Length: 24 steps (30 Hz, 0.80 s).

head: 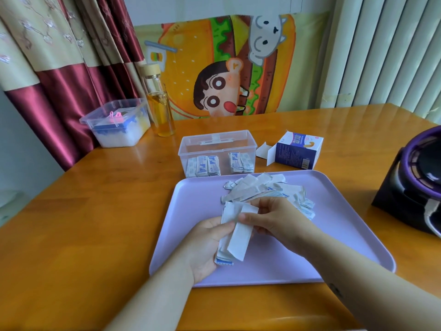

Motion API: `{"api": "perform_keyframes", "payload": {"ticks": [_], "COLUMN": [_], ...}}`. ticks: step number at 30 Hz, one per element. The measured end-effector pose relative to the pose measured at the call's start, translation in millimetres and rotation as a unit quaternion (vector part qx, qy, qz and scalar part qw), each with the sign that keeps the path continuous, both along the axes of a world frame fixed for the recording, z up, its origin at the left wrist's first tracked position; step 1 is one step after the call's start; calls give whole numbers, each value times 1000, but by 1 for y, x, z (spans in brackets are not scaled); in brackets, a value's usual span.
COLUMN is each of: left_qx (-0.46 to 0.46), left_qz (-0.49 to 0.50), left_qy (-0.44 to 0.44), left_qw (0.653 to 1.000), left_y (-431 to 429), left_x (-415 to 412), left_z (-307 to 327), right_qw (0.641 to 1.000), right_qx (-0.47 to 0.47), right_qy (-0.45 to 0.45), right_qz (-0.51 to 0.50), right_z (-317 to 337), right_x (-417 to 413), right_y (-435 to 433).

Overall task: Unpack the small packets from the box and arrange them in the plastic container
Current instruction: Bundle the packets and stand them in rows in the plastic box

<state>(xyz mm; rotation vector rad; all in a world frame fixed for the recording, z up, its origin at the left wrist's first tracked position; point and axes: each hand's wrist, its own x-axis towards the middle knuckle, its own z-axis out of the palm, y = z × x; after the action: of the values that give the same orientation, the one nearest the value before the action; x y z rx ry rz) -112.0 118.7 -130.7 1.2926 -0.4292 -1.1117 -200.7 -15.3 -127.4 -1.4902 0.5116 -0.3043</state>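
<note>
Table (95, 211): orange-brown wood with a glossy top; it carries every item below.

1. Tray (334, 235): lavender plastic, rounded corners, lying at the middle of the near edge.
2. Loose packets (262, 189): a heap of white and blue paper packets on the far part of the tray, overlapping at mixed angles.
3. Held packets (235, 237): a small bundle, long sides roughly aligned, raised over the tray centre. The left hand (210, 244) grips its lower half, palm up, with fingers curled round it and the thumb laid across the front. The right hand (274, 220) pinches the upper end between thumb and fingers.
4. Plastic container (217, 144): clear, rectangular and uncovered, just beyond the tray's far edge near the table centre. Inside it, sorted packets stand on end against the near wall in two groups, one left (202, 166) and one right (241, 162), with a gap between them.
5. Box (298, 150): white and dark blue card, just right of the container, with its end flaps open toward it.
6. Lidded tub (117, 123): clear, with blue, white and pink contents, at the far left corner.
7. Glass bottle (158, 101): pale cap, amber liquid, upright beside the tub.
8. Dark object with a purple rim (415, 182): at the right edge, partly out of frame.

Behind the far edge hang a cartoon cloth (226, 65) and a maroon and beige curtain (59, 56).
</note>
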Motion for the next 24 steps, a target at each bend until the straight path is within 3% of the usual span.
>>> {"api": "perform_keyframes", "payload": {"ticks": [4,7,12,21,24], "left_qx": [34,43,24,12,13], "left_qz": [43,57,68,93,98], "left_qy": [-53,-68,-9,-63,-34], "left_qw": [997,995,997,994,995], "left_y": [-4,-4,-3,-4,-4], "left_x": [-2,-5,-4,-3,-2], "left_z": [0,1,4,-1,1], "right_qw": [999,1000,999,1000,999], "right_qx": [31,2,-31,2,-26], "right_qy": [-7,16,25,21,30], "right_qz": [1,2,-6,14,15], "right_z": [-2,-1,-1,2,5], "right_x": [1,3,2,3,5], "right_y": [-1,-1,-5,-2,-2]}}
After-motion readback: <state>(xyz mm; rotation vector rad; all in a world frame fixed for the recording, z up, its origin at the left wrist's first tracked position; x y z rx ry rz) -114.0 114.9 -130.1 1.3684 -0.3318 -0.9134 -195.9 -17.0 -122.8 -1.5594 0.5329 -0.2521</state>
